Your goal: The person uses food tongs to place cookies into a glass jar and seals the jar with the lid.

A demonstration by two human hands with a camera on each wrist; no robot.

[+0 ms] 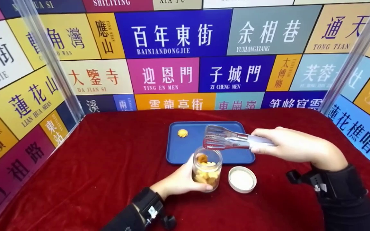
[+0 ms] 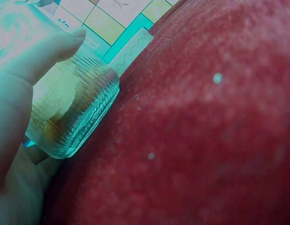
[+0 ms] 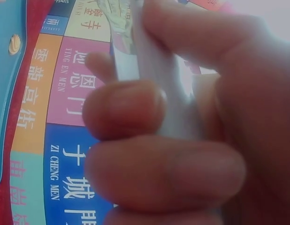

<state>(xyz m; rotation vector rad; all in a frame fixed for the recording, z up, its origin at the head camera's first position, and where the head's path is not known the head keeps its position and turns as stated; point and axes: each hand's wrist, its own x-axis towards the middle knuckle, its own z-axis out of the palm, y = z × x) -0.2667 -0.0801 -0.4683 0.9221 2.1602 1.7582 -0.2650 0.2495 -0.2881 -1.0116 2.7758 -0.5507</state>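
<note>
In the head view my left hand (image 1: 183, 178) grips a clear ribbed glass jar (image 1: 208, 173) around its side, thumb across the front. Pale and brown cookies (image 1: 207, 176) fill much of the jar, and its mouth is uncovered. My right hand (image 1: 284, 144) holds metal serving tongs (image 1: 228, 139) by the light handles, their slotted heads above the jar's mouth and apart from each other. Nothing shows between those heads. In the right wrist view, fingers curl round the tongs' handle (image 3: 159, 70). A single swirled cookie (image 1: 182, 133) lies on the blue tray (image 1: 185, 150).
A white round lid (image 1: 242, 179) lies on the dark red cloth (image 1: 114, 166), right of the jar and in front of the tray. Behind the table stands a wall (image 1: 172, 35) of colourful printed name signs, with clear upright posts (image 1: 352, 61) at the table's back corners.
</note>
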